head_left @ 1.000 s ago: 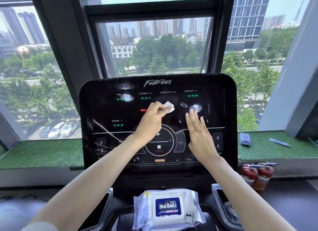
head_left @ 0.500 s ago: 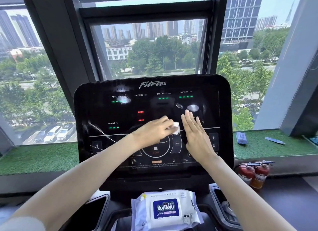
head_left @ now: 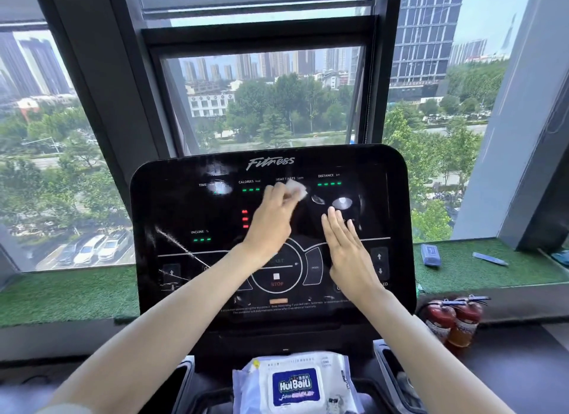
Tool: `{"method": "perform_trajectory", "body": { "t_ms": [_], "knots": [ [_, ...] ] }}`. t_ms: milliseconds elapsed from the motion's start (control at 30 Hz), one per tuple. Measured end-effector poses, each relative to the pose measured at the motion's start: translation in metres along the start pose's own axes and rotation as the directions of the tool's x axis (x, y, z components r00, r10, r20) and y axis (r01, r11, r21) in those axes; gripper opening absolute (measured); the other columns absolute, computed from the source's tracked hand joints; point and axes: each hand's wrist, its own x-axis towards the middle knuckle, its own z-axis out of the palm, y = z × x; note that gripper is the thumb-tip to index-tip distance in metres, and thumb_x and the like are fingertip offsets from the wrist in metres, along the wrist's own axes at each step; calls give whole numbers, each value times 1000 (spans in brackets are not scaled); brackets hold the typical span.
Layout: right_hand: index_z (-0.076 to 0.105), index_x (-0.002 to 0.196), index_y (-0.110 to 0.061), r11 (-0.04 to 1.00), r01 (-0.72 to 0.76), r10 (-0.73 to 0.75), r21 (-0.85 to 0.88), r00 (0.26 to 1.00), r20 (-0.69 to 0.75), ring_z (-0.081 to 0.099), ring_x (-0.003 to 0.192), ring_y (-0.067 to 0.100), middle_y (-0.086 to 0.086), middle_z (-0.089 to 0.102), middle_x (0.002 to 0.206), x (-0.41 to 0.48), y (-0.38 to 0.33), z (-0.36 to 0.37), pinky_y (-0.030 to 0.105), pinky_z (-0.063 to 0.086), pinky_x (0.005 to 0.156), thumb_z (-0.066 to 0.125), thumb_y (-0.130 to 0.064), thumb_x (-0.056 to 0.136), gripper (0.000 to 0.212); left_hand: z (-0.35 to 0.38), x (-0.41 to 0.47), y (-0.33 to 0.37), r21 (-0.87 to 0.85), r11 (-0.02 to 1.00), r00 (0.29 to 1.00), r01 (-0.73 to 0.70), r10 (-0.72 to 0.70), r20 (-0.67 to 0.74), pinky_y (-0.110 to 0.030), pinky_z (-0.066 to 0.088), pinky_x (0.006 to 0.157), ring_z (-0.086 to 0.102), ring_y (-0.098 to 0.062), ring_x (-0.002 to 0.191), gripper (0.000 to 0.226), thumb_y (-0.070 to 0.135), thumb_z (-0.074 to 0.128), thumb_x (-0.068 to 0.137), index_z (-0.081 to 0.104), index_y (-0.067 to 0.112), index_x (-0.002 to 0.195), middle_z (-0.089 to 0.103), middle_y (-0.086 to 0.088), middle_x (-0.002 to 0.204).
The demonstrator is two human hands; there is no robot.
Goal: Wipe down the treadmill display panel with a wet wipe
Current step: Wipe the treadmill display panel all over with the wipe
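The black glossy treadmill display panel (head_left: 172, 204) stands in front of me, with green and red indicator lights and a round STOP control low in the middle. My left hand (head_left: 271, 219) presses a small folded white wet wipe (head_left: 296, 189) against the upper middle of the panel, near the heart-rate label. My right hand (head_left: 348, 253) lies flat on the panel's right half, fingers together and pointing up, holding nothing. White streaks show on the panel's lower left.
A pack of wet wipes (head_left: 294, 386) lies on the console tray below the panel. Two red fire extinguishers (head_left: 452, 318) stand at the right. A green turf ledge (head_left: 462, 268) under the windows holds a small blue pack (head_left: 431, 254).
My left hand has slid the wipe from the panel's middle up toward the heart-rate readout. My right hand has stayed flat in place. The view has tilted slightly.
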Motion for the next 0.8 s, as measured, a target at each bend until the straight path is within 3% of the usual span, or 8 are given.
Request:
{"method": "perform_trajectory", "body": {
  "t_ms": [100, 200, 267, 433, 567, 700, 733, 800],
  "knots": [
    [22, 143, 4, 1000, 3, -3, 3, 1000, 6, 13, 141, 27, 19, 18, 152, -1, 2, 0, 43, 18, 115, 54, 20, 63, 88, -1, -8, 0, 36, 923, 906, -384, 369, 209, -37, 54, 63, 49, -27, 92, 59, -19, 60, 69, 54, 2, 124, 52, -12, 104],
    [20, 144, 3, 1000, 13, -13, 8, 1000, 2, 10, 142, 26, 18, 17, 153, -1, 1, -1, 42, 16, 115, 53, 18, 65, 87, -9, 15, -15, -20, 999, 998, -46, 45, -41, -35, 51, 76, 48, -24, 94, 48, -15, 54, 81, 58, 6, 124, 51, -10, 102],
    [19, 144, 3, 1000, 6, -6, 16, 1000, 1, 9, 142, 26, 18, 16, 153, -2, 0, -1, 42, 14, 115, 51, 17, 66, 86, -5, 19, -10, -96, 985, 981, 143, -154, -122, -27, 45, 85, 46, -21, 99, 47, -11, 51, 85, 56, 10, 127, 50, -7, 107],
    [27, 142, 4, 1000, 20, -20, 0, 1000, -6, 18, 140, 26, 19, 24, 150, 0, 4, -7, 40, 17, 114, 53, 21, 61, 86, 0, 11, -6, -18, 970, 965, -241, 242, 105, -33, 53, 68, 44, -20, 96, 55, -16, 54, 78, 53, 5, 128, 49, -7, 105],
    [28, 140, 7, 999, -46, 46, -5, 998, -41, 23, 139, 31, 23, 28, 148, 1, 11, -17, 42, 17, 114, 55, 20, 59, 86, 0, 26, -3, -127, 986, 985, 110, -125, -119, -30, 45, 85, 37, -12, 93, 50, -15, 51, 82, 58, 9, 126, 50, -8, 104],
    [22, 143, 4, 997, -73, 71, -32, 996, -57, 15, 142, 29, 21, 21, 151, 4, 24, -24, 36, 5, 115, 51, 19, 65, 84, 15, 5, 20, -90, 972, 968, -216, 225, 111, -30, 50, 76, 42, -17, 97, 56, -17, 54, 77, 53, 7, 128, 49, -6, 108],
    [20, 144, 3, 998, -57, 55, -36, 997, -54, 12, 143, 27, 20, 19, 152, 4, 27, -24, 35, 3, 115, 50, 18, 67, 84, 13, 7, 13, -84, 966, 957, -246, 255, 135, -30, 50, 72, 42, -16, 96, 56, -17, 54, 77, 53, 7, 128, 49, -5, 107],
    [16, 145, 2, 999, -38, 36, -29, 998, -43, 7, 143, 24, 17, 14, 154, 3, 29, -25, 32, -1, 115, 48, 17, 69, 84, 11, 17, -1, -97, 991, 995, -94, 98, 36, -31, 50, 78, 42, -14, 97, 53, -16, 53, 79, 55, 9, 127, 48, -5, 109]
  ]
}}
